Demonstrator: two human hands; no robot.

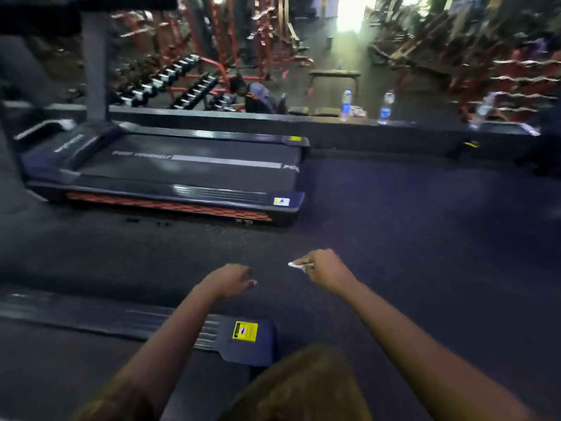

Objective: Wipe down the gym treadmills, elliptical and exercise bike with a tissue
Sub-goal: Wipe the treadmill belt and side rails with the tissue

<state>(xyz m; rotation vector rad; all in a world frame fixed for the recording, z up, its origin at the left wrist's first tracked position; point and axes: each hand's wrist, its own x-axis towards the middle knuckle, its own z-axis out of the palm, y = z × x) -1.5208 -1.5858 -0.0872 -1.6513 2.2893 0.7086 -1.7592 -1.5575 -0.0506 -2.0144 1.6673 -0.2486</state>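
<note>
Gym floor: right hand [326,268] pinching small white tissue [296,265], at 3 o'clock from left hand [232,281], which is hanging slack, gripping nothing. Apparently standing between machines; next wipe calling for reaching treadmill [182,168] at 11 o'clock.

The tissue [296,265] is a small white crumpled piece pinched in the right hand [326,268] above the dark floor [409,238]. Only its end shows past the fingers. The far treadmill [182,165] sits flat on the floor ahead to the left. It is black, with a grey stripe and blurred white lettering along its belt, an orange strip down its near side and a grey post at its left end. The near treadmill [121,320] shows a dark ribbed side rail and a rear corner bearing a yellow label.
</note>
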